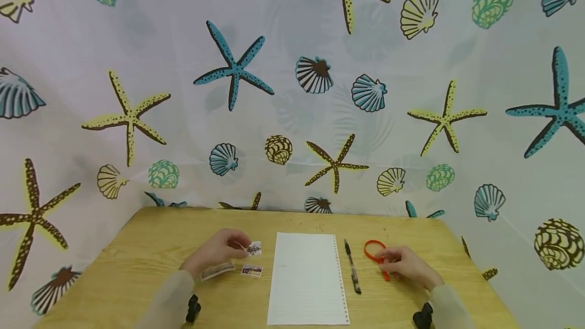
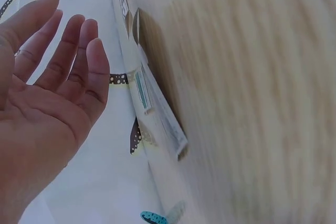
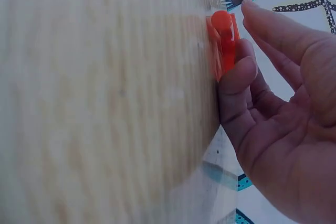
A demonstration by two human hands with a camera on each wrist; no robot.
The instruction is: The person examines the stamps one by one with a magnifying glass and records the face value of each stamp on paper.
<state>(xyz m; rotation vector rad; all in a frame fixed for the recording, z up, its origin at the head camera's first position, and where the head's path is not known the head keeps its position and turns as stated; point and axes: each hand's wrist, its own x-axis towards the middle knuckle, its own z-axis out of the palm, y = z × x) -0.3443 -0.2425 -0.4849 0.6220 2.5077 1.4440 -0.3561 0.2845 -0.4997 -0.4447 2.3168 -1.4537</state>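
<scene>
My left hand (image 1: 219, 250) hovers over small picture cards at the left of the table. Its fingers are loosely bent, and the left wrist view shows the palm (image 2: 47, 103) with nothing in it. Near it lie an upper card (image 1: 255, 248), a smaller card (image 1: 252, 270) and a larger curled one (image 1: 217, 271), partly hidden by the hand. My right hand (image 1: 407, 267) is at an orange-red ring with a handle (image 1: 375, 241), seemingly a magnifying glass. Its fingers are beside the handle (image 3: 227, 40), with the thumb apart; whether they touch it is unclear.
A lined sheet of paper (image 1: 308, 278) lies mid-table, with a black pen (image 1: 352, 267) along its right side. The wooden table (image 1: 137, 278) meets a cloth backdrop (image 1: 292, 121) with shells and starfish at the back and sides.
</scene>
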